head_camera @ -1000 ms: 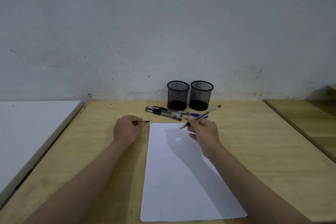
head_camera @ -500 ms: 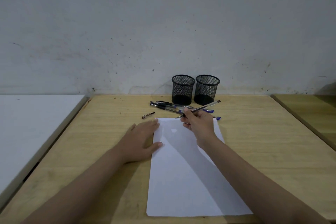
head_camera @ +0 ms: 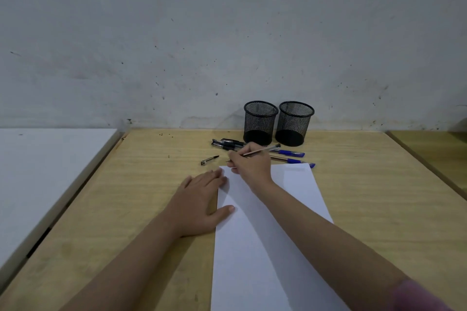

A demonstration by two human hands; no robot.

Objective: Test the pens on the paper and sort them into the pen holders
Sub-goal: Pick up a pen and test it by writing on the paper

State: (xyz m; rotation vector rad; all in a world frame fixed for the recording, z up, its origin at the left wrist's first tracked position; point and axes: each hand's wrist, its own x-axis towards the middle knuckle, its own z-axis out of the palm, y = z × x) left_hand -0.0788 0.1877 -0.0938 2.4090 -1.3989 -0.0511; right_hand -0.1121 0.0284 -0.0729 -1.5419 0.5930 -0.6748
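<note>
A white sheet of paper (head_camera: 255, 255) lies lengthwise on the wooden table (head_camera: 141, 204). My right hand (head_camera: 251, 164) grips a pen (head_camera: 262, 150) with its tip down near the sheet's far left corner. My left hand (head_camera: 202, 197) lies flat with fingers spread, pressing the paper's left edge. A loose pen cap (head_camera: 209, 160) rests on the table just beyond my left hand. Black pens (head_camera: 226, 144) and blue pens (head_camera: 290, 156) lie in a loose pile behind the paper. Two black mesh pen holders (head_camera: 260, 122) (head_camera: 294, 122) stand side by side at the wall.
A white surface (head_camera: 43, 174) adjoins the table on the left with a gap between them. Another wooden surface (head_camera: 434, 151) lies to the right. A grey wall (head_camera: 227, 33) closes off the back.
My left hand let go of the pen cap, which now lies on the table, and flattened onto the paper's left edge. My right hand lowered the pen to the sheet's far corner.
</note>
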